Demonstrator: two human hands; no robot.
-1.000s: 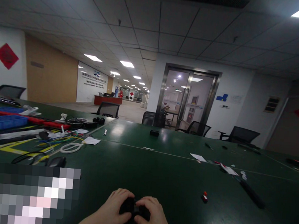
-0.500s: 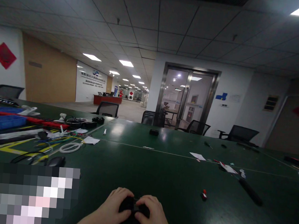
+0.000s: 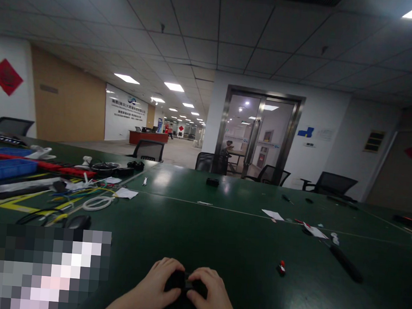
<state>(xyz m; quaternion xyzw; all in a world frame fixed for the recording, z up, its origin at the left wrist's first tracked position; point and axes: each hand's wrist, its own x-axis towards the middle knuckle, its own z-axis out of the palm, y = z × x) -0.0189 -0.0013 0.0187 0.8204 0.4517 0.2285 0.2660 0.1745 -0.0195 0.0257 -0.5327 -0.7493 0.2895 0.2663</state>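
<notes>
A small black object (image 3: 187,283) sits low in the middle of the head view, at the near part of the green table (image 3: 171,228). Its kind is hard to make out, since fingers and shadow cover most of it. My left hand (image 3: 160,284) grips its left end with curled fingers and thumb. From the other side, my right hand (image 3: 211,293) closes on the right end in the same way. Both thumbs lie on the near side, close together. Further right, a small red and white item (image 3: 281,268) lies on the table.
A dark-handled tool (image 3: 345,262) and paper scraps (image 3: 314,230) lie to the right. On the left are blue trays (image 3: 7,171), a white cable coil (image 3: 97,203), a black computer mouse (image 3: 78,222) and tangled wires. A black block (image 3: 212,181) stands at the far side.
Both hands stay in nearly the same place on the black object. The whole view has shifted very slightly.
</notes>
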